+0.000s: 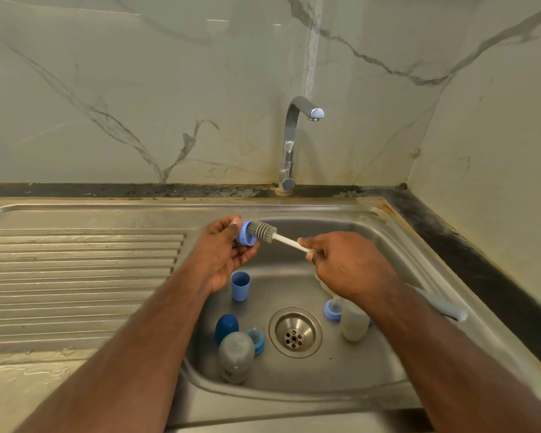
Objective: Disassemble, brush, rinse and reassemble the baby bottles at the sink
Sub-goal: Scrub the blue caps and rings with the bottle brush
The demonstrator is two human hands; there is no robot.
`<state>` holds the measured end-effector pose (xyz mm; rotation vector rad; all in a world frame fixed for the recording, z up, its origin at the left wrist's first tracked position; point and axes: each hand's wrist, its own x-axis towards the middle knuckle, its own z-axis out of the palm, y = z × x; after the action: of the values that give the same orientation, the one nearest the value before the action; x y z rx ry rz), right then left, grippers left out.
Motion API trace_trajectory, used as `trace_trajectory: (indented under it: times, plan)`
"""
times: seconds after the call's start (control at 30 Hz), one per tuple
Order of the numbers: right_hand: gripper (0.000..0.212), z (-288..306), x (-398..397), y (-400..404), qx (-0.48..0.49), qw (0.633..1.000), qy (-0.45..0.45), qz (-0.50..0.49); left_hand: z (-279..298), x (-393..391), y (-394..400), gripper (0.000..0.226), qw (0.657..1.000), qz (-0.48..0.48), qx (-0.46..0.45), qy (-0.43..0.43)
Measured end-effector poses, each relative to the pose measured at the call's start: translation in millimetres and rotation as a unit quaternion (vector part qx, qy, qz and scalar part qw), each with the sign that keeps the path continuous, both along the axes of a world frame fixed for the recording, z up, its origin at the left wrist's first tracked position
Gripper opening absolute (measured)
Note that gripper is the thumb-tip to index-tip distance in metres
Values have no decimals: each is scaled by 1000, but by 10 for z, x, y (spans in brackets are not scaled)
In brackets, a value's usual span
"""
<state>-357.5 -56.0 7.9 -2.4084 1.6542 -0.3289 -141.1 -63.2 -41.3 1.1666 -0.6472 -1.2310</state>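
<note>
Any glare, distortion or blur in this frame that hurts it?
Head view: wide-angle bends the sink rim; soft glare on the wall tiles and faucet; light is dim and greenish; brush and both hands stay sharp.

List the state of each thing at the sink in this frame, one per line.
Left hand: grips a light blue cap.
Light blue cap: held, brush head partly inside.
Right hand: grips the brush handle.
Brush: in use.
Tap: no water running.
Light blue cup: upright, open.
Two bottle bodies: disassembled, in the basin.
Drain: unplugged.
</note>
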Motion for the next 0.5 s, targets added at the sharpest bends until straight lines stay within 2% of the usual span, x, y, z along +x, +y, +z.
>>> trace_trajectory:
  times: [0.13,0.2,0.37,0.5]
  plan:
    - [35,-4,64,20,47,998,19,26,-24,49,7,31,1000,1,2,-18]
    - [34,22,44,26,56,998,-6,33,-22,56,2,30,1000,2,4,-4]
    - [38,-23,74,25,-7,1000,2,2,1,24,-28,28,1000,2,-2,8]
    - [36,-12,108,29,64,997,-1,32,-23,53,-10,28,1000,9,-6,6]
